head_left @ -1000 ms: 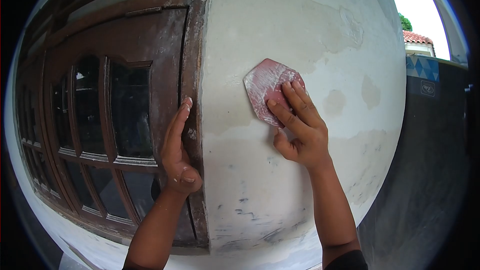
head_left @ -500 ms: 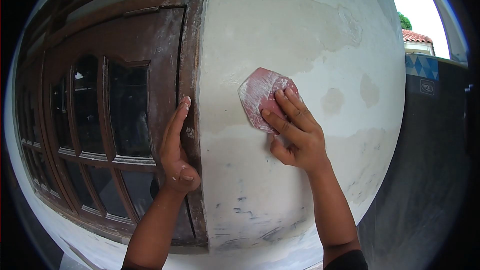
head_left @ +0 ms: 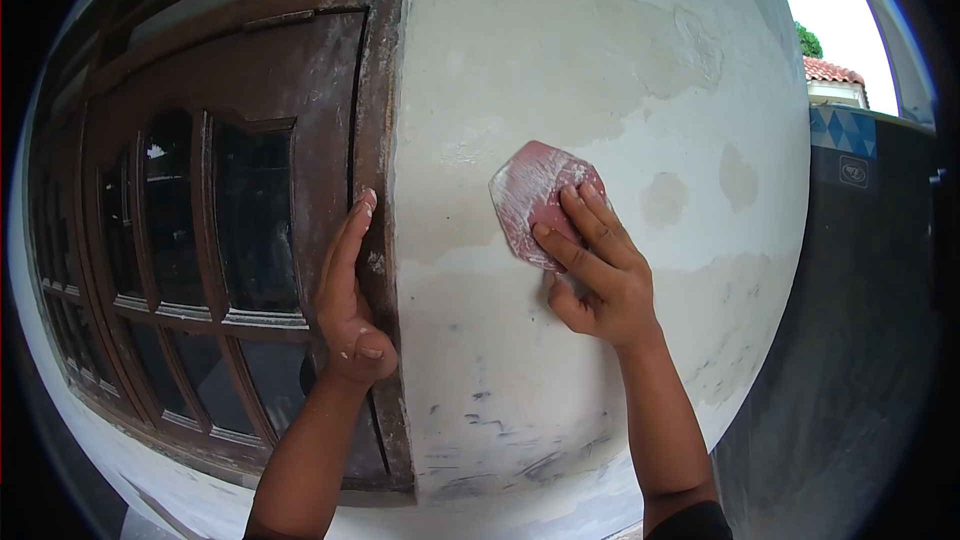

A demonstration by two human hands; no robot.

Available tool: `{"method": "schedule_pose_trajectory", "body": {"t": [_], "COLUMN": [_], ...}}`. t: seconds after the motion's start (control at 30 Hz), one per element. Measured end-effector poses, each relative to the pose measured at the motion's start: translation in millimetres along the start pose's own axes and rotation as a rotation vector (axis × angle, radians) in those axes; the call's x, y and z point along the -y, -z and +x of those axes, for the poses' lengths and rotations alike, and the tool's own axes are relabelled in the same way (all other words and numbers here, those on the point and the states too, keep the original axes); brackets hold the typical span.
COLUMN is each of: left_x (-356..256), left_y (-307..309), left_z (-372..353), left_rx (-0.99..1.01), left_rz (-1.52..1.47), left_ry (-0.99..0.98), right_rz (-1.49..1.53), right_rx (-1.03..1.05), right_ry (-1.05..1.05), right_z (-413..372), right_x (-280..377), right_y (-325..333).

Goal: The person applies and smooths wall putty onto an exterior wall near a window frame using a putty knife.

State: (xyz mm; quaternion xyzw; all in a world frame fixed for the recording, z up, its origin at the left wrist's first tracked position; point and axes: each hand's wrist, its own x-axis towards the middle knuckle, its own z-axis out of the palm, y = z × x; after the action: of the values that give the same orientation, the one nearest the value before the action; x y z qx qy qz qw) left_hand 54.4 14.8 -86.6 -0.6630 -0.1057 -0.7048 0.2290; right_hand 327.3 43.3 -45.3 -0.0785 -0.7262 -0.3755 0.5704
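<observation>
My right hand (head_left: 603,275) holds a flat, many-sided pink scraper (head_left: 537,195) smeared with white, its face close against the pale wall (head_left: 520,330). The fingers lie over the scraper's right part, with the thumb at its lower edge. My left hand (head_left: 353,295) is upright beside the brown wooden frame (head_left: 387,140), fingers extended and holding nothing; white specks mark its fingertips and thumb. Grey and beige patches cover parts of the wall, and dark smudges show low down.
Left of the frame is a brown wooden window (head_left: 325,70) with several dark glass panes. At the right stands a dark surface (head_left: 835,310) with a blue patterned strip (head_left: 845,133). A red tiled roof (head_left: 832,72) shows behind it.
My right hand and the pink scraper have moved slightly right and down along the wall. My left hand has shifted very slightly left in the view.
</observation>
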Motion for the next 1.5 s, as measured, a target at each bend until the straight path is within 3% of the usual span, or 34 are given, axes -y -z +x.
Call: {"method": "schedule_pose_trajectory", "body": {"t": [0.1,0.27,0.4,0.53,0.67,0.93,1.0,1.07,1.2,1.27,1.37,1.5], "left_x": [-2,-1,-2,2,0,0,-6,-25,-74,-113,-165,-220], "left_y": [-1,-2,0,-1,0,1,3,4,-2,-16,-51,-86], "left_z": [1,1,1,0,-1,0,-10,-42,-131,-178,-236,-287], "left_rx": [-0.001,-0.006,0.003,0.002,0.017,0.005,-0.002,-0.021,-0.061,-0.069,-0.078,0.069], "left_rz": [0.008,0.004,0.013,-0.006,-0.011,-0.090,-0.127,-0.195,-0.343,-0.381,-0.431,-0.507], "left_ry": [0.003,-0.001,0.011,-0.005,-0.012,0.052,0.078,0.121,0.212,0.315,0.484,0.757], "right_rz": [-0.004,0.016,-0.001,0.002,0.003,0.342,0.494,0.493,0.595,0.583,0.764,0.861], "right_rx": [-0.011,-0.113,-0.038,0.011,-0.058,-0.270,-0.423,-0.395,-0.489,-0.516,-0.677,-0.809], "right_ry": [-0.007,-0.016,0.043,0.012,-0.048,-0.293,-0.520,-0.561,-0.974,-1.079,-1.415,-1.728], "right_z": [-32,-19,-3,-36,-59,-104,-117,-131,-177,-189,-221,-250], "right_x": [-4,-8,-5,-4,11,87,113,134,173,182,191,187], "right_y": [12,14,7,16,30,38,39,45,59,69,92,140]}}
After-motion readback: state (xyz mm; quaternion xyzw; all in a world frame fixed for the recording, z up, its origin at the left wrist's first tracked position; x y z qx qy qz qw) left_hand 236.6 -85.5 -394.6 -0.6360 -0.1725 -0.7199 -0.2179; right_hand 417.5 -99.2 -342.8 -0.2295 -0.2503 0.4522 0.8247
